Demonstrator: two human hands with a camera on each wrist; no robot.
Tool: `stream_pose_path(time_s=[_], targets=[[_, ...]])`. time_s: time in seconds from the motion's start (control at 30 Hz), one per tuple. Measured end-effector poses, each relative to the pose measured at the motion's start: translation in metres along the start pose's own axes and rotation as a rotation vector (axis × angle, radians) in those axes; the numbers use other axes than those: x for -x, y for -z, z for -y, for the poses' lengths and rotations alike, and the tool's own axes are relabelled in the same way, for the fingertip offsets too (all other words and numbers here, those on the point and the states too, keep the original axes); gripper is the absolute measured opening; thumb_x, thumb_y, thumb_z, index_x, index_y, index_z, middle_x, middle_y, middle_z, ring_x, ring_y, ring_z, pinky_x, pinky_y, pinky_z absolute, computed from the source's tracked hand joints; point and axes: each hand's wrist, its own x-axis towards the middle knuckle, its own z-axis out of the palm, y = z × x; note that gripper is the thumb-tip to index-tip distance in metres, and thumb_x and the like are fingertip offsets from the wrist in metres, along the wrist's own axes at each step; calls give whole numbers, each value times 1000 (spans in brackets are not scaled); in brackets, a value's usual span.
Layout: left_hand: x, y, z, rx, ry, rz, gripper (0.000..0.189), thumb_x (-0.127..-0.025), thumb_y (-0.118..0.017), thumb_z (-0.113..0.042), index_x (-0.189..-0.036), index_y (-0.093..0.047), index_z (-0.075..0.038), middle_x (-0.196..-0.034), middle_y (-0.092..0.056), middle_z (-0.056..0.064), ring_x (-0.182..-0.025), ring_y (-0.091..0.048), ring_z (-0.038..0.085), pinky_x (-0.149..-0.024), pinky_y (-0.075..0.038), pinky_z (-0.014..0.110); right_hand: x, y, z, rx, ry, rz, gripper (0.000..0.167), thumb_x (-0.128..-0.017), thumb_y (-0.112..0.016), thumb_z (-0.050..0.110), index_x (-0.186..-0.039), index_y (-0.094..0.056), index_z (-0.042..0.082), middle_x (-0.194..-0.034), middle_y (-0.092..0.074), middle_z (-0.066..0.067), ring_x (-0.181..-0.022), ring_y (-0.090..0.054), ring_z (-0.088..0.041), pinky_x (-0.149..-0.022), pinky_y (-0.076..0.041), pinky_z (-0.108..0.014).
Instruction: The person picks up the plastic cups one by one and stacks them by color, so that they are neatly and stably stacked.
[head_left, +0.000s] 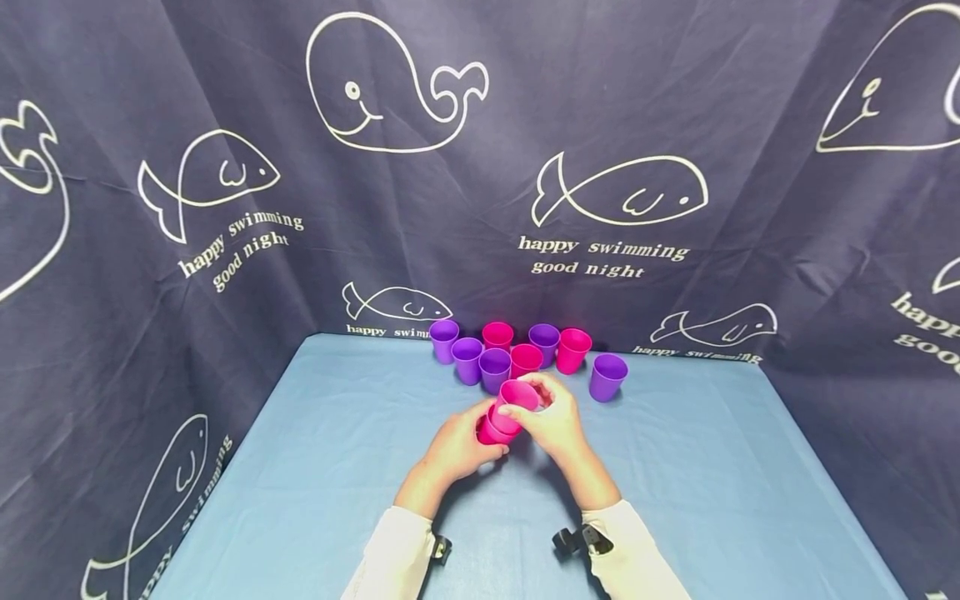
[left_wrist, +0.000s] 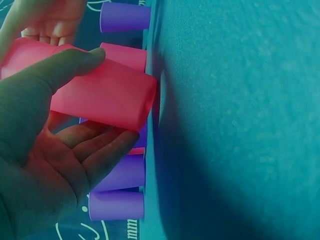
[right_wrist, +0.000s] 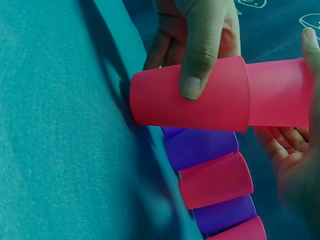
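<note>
Above the table, my left hand (head_left: 459, 442) grips the lower of two pink cups (right_wrist: 210, 95), its thumb across the side and its fingers on the opposite side. The upper pink cup (right_wrist: 277, 95) stands partly inside the lower one, and both lean. With thumb and fingers, my right hand (head_left: 558, 421) holds that upper cup near its rim. The left wrist view shows the lower cup's base end close above the blue cloth (left_wrist: 240, 100). How deep the upper cup reaches inside is hidden.
Purple and pink cups stand mouth up beyond my hands, among them a purple cup (head_left: 495, 371) and a pink cup (head_left: 573, 350). Apart at the right is another purple cup (head_left: 608, 377). A dark curtain (head_left: 450, 208) with whale and fish drawings hangs behind the table.
</note>
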Motion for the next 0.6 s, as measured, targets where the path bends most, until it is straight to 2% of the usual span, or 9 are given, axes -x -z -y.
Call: stream_pose_path(time_s=[0.33,0.6], targets=[[3,-2,3,9,-10,-1,71,-80,-92,-22,-144,-63,-19,-116,-78,2,-99,-71,17,-90,-59,34,3,-3,-2,17,2,24,47,-71,-98,11,-112,-75,10,-105,-75,-12,-92,-66,-8,-83,-57,-19],[0,-1,3,9,-2,-1,65,-79,-92,-24,-139,-65,-20,-112,-78,0,-97,-71,17,-88,-59,34,1,-4,-8,26,65,63,50,-69,-98,10,-114,-77,10,-110,-74,-12,-98,-65,-9,-87,-57,-18]])
